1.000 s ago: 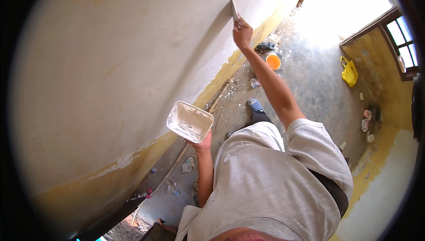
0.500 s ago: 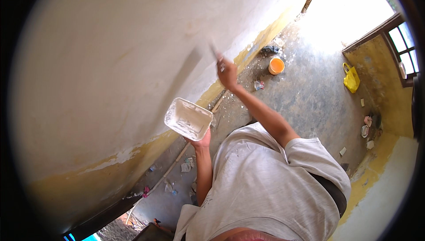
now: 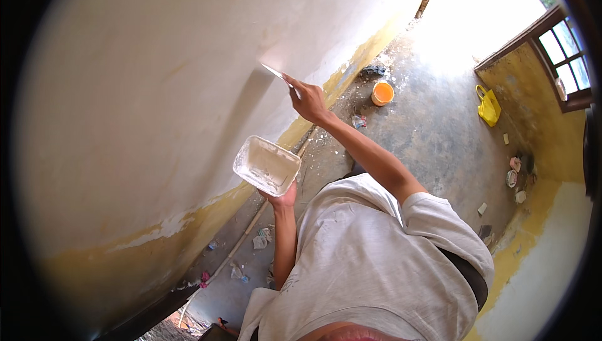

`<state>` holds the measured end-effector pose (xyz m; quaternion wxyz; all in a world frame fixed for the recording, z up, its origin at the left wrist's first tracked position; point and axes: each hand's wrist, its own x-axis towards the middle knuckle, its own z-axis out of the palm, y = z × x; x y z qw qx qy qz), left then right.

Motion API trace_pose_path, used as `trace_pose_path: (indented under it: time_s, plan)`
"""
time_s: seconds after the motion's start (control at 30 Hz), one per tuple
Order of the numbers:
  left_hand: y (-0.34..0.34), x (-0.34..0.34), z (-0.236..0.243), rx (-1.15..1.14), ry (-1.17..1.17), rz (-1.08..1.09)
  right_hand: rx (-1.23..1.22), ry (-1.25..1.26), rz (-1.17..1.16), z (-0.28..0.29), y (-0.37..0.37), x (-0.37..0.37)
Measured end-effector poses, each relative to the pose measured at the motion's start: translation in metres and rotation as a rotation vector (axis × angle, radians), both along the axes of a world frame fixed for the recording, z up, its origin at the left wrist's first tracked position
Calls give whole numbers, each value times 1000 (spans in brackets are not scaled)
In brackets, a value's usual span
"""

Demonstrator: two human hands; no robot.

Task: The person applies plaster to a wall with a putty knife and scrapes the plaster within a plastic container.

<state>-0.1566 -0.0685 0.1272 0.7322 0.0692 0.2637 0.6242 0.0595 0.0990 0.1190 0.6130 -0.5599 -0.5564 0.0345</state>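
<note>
Up at the broad, off-white plastered wall (image 3: 138, 90), gripping a thin, flat, pale-bladed scraper (image 3: 271, 70) in the right hand (image 3: 308, 101), with fingers and thumb clamped together on it! Pointing up and leftward with that blade, tip right by the plaster; hard to tell whether touching or just short of it. Lower down, close beside the same wall, holding up a whitish, rectangular, round-cornered tub (image 3: 267, 164) in the left hand (image 3: 282, 197), clamped at the near lower edge, with some fingers hidden behind. Tilted open toward the camera, too, showing smears of white paste inside. Out across the grey concrete floor (image 3: 433, 146), spotting a round, open bucket with an orange inside (image 3: 382, 93), then, farther right, a bright yellow handled bag (image 3: 489, 108). And along the wall's foot, stretched past beneath the tub, a long, thin, pale-brown pole (image 3: 241, 241).
</note>
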Motion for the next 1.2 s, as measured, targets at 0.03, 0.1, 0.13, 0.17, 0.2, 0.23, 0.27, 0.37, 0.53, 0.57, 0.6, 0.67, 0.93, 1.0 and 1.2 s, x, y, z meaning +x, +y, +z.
trace_pose_path:
  time_s: [0.03, 0.1, 0.13, 0.17, 0.2, 0.23, 0.27, 0.37, 0.53, 0.57, 0.6, 0.67, 0.93, 1.0, 1.2]
  plan:
    - [2, 2, 2, -4, 3, 1, -89, 58, 26, -14, -5, 11]
    - [9, 12, 7, -4, -34, 9, -5, 166, -99, -33, 5, 50]
    - [6, 7, 6, -8, -47, 41, -204, 130, -169, -24, 12, 71]
    - [5, 5, 4, -11, -56, 48, -264, 273, -215, -8, 23, 91]
    - [7, 8, 7, -9, -63, 29, -227, 333, -372, -5, 41, 121]
    - [6, 7, 7, -8, -61, 32, -250, 352, -424, 6, 53, 140]
    - [2, 5, 5, -29, -31, 15, -257, 412, -420, 18, 64, 153]
    - [1, 0, -3, -23, -49, -36, 18, 261, -423, 29, 97, 165]
    - [-14, -11, -9, 15, -101, 22, -109, 112, -429, 41, 79, 63]
    - [-15, -13, -8, 13, -63, 33, -43, 102, -403, 36, 71, 43]
    - [-16, -15, -7, 10, -26, 46, 17, 112, -368, 34, 62, 22]
    - [-15, -18, -2, 2, -38, 60, 62, 149, -243, 36, 38, -21]
    - [-17, -17, 15, -6, -9, 29, -133, 142, 147, -8, -36, -54]
    - [-21, -25, 15, 30, -46, 46, -106, 212, -13, 8, -17, -18]
    - [-16, -20, 5, 89, -57, 16, -80, 136, -269, 74, 50, 41]
